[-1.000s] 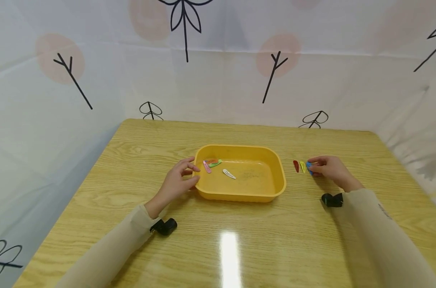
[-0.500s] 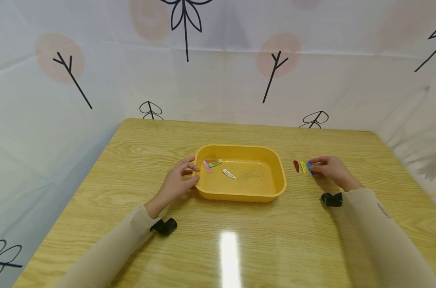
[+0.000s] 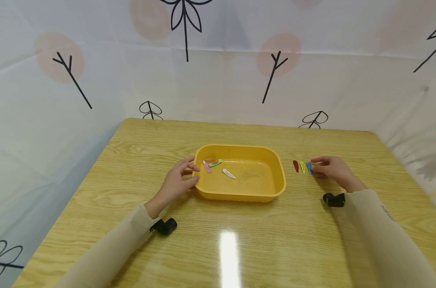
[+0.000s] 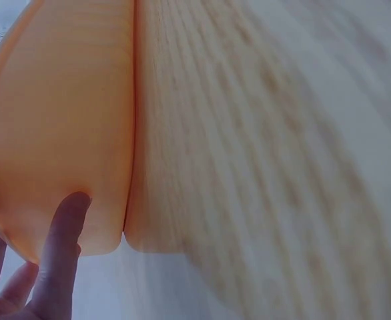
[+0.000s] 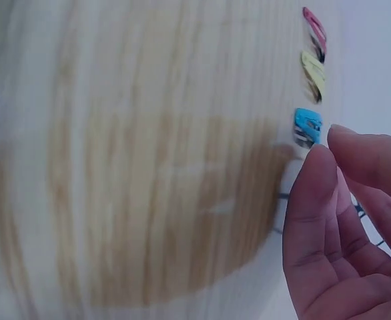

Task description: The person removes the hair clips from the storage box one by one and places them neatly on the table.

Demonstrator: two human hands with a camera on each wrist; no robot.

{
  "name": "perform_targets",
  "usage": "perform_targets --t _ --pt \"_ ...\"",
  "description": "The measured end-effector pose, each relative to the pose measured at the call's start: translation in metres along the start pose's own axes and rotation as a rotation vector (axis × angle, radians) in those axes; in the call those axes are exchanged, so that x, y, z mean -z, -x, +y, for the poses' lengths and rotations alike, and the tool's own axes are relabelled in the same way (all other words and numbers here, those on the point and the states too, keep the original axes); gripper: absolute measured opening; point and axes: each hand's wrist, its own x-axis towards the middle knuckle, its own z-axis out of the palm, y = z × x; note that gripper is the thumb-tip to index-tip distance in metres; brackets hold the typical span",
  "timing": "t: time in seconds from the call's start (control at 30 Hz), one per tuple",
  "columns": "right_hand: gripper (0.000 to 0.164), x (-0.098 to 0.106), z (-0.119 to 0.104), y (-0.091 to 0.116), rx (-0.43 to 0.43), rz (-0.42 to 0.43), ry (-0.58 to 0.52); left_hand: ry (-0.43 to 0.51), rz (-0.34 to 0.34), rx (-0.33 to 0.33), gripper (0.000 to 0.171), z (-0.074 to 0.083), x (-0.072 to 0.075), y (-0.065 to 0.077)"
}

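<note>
While three slim coloured hairclips (image 3: 302, 167) lie toward right edge of wooden table (image 3: 283, 232), four others (image 3: 229, 173) occupy oblong yellow plastic tray (image 3: 236, 197): seemingly partway. Left hand (image 3: 176, 180) grips tray; right hand (image 3: 332, 170) loose.

– can you read any words or numbers here?
– none. the nearest thing is a short line of dark marks (image 3: 388, 213) on the right sleeve (image 3: 387, 240), along its outer edge not far from the cuff. it looks like lettering, but it's too small and slanted to spell out.
– and the yellow tray (image 3: 239, 197)?
– there's a faint greyish patch (image 3: 249, 175) on its floor. i can't tell whether that's print or just scuffing, so i wouldn't call it a label.
</note>
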Motion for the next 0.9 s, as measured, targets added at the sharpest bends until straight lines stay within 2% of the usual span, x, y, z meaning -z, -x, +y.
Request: perform_targets --t 0.43,0.9 --pt "0.042 0.007 -0.019 0.008 0.076 0.058 0.075 -0.024 0.002 0.012 0.015 0.001 0.0 0.0" --pt "0.042 0.001 -0.052 0.013 0.156 0.084 0.131 -0.04 0.008 0.006 0.016 0.001 -0.001 0.0"
